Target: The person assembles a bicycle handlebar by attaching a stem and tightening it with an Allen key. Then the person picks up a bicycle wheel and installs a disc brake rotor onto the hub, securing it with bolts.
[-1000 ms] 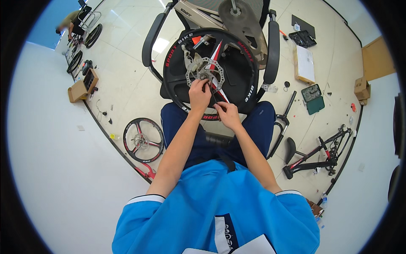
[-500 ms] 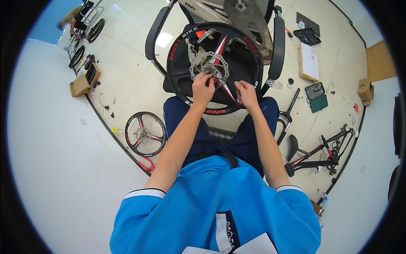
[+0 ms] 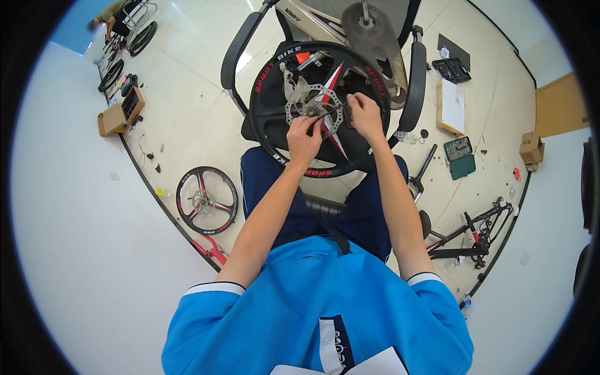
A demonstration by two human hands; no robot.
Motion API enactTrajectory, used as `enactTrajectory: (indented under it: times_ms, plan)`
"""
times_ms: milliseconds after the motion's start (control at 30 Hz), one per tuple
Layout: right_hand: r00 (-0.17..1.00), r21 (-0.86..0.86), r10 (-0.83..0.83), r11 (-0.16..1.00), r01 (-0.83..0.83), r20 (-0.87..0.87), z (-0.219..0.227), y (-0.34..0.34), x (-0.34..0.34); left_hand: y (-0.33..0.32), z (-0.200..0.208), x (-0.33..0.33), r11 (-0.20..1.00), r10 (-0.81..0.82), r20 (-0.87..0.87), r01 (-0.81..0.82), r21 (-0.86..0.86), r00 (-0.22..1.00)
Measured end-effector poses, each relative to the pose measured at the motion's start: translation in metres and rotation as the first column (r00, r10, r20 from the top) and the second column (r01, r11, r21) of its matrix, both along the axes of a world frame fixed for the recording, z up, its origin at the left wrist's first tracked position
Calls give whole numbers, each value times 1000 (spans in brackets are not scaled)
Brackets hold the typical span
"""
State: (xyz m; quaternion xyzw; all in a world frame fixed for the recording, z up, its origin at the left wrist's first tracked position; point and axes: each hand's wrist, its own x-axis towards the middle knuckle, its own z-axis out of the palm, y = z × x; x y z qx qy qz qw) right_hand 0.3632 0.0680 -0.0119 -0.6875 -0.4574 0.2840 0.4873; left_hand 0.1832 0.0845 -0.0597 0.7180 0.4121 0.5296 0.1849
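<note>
Left hand [image 3: 304, 139] grips a slim tool [image 3: 326, 114] at the disc rotor [image 3: 314, 109]; right hand [image 3: 364, 114] pinches the tool's far end, just right of the hub, on the black wheel [image 3: 275, 106], upper centre; another wheel [image 3: 207, 200] lies lower left

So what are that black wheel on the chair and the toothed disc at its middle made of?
The black wheel looks like cast alloy or moulded plastic: broad one-piece spokes, matt black with red trim. It could be either. The disc looks like bare steel: thin, silver-grey, perforated, wavy-edged. The left hand and right hand work at it.
</note>
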Motion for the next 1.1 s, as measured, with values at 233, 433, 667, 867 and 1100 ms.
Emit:
enactTrajectory:
  times_ms: [233,433,667,867,1100]
  plan:
    - [977,-18,185,982,-188,-109,-18,-67,-24,0,2,-29,998,-34,-94,29,-50,995]
    - [953,-103,289,949,-299,-95,-41,-92,-84,11,-8,-38,992,-124,-131,123,-14,984]
    - [971,-61,233,970,-236,-49,-57,-89,-104,14,-9,-35,989,-143,-160,145,4,977]
    - [974,-140,219,964,-224,-53,-51,-87,-98,15,-10,-28,991,-128,-158,133,18,979]
    - [966,-121,251,959,-257,-65,-55,-85,-100,13,-9,-32,991,-136,-134,134,-19,982]
